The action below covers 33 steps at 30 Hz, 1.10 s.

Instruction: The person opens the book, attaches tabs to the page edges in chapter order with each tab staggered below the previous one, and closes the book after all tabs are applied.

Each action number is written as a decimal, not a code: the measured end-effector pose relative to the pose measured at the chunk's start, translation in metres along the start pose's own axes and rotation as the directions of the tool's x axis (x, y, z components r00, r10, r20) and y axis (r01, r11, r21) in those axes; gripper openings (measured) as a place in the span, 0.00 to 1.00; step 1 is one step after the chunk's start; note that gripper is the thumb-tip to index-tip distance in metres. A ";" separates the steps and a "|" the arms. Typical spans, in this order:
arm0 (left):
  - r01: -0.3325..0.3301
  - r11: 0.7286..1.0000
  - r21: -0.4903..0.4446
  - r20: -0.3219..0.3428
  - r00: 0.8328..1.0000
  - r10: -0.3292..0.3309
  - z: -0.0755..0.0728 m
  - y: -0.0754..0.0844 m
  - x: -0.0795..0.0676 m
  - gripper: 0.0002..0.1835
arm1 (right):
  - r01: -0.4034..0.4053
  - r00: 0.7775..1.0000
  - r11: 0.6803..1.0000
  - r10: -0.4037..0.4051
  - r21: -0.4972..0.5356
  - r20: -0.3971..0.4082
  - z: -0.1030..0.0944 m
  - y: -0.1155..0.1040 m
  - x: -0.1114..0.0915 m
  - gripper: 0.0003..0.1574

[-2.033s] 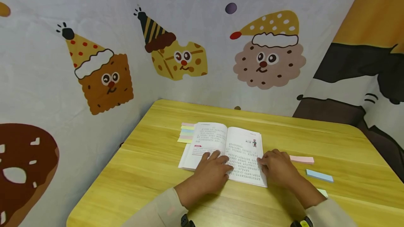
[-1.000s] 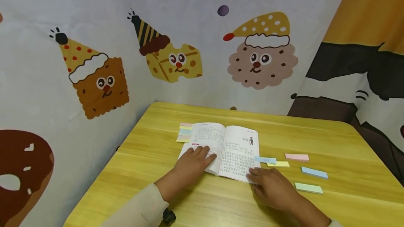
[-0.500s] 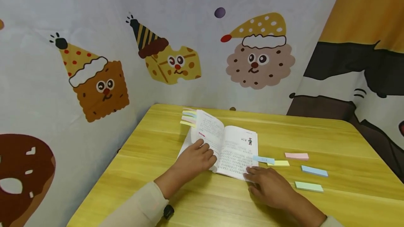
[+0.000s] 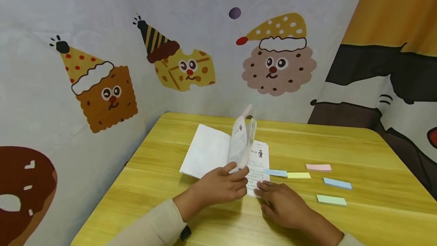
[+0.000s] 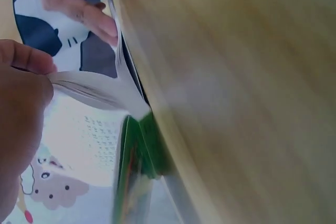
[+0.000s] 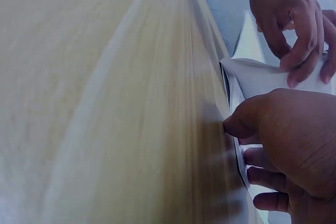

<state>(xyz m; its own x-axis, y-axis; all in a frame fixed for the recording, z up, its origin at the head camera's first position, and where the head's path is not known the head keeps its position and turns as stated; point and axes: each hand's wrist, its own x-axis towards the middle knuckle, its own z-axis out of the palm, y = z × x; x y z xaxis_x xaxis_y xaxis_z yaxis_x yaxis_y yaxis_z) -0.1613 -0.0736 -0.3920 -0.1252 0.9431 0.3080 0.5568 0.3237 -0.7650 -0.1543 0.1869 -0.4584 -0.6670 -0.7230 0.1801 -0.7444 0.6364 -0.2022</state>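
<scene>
An open book [image 4: 206, 151] lies on the wooden table, with a stack of its pages [image 4: 243, 139] standing up near the spine. My left hand [image 4: 222, 185] pinches those pages by their lower part; the left wrist view shows the thumb and fingers on the page edges [image 5: 86, 85]. Fingers extended, my right hand [image 4: 285, 204] rests on the lower corner of the right-hand page [image 4: 261, 164]. A blue sticky tab [image 4: 274, 172] juts from that page's right edge. Beside it is a yellow tab pad [image 4: 298, 175]. In the right wrist view, my right hand [image 6: 299, 145] lies at the book's edge.
Pink [image 4: 318, 167], blue [image 4: 337, 183] and green [image 4: 332, 200] tab pads lie right of the book on the table [image 4: 143, 196]. A cartoon-printed cloth [image 4: 225, 101] hangs behind the table's far edge.
My left hand went from lying flat on the left page to lifting a stack of pages rightward. My right hand uncovered the blue tab, moved down the page edge, then stayed there.
</scene>
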 end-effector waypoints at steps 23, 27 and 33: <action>0.575 0.540 -0.615 0.101 0.736 -0.669 0.027 0.003 -0.016 0.38 | -0.005 1.000 0.999 0.004 0.049 0.021 0.001 0.007 -0.004 0.24; 0.496 0.605 -0.623 0.228 0.855 -0.466 0.030 0.007 -0.013 0.38 | -0.034 0.997 0.992 0.026 0.118 0.069 -0.002 0.009 -0.011 0.27; 0.543 0.651 -0.531 0.594 0.786 -0.171 0.032 0.015 -0.017 0.29 | -0.057 0.998 0.997 0.057 0.054 0.010 -0.006 0.015 -0.023 0.21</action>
<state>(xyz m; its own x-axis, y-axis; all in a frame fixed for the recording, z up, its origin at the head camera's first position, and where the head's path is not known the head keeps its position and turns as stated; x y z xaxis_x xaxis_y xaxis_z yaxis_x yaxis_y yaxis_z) -0.1771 -0.0820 -0.4267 -0.6815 0.7309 0.0374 0.7303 0.6825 -0.0307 -0.1501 0.2146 -0.4601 -0.7078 -0.6883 0.1587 -0.7022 0.6613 -0.2637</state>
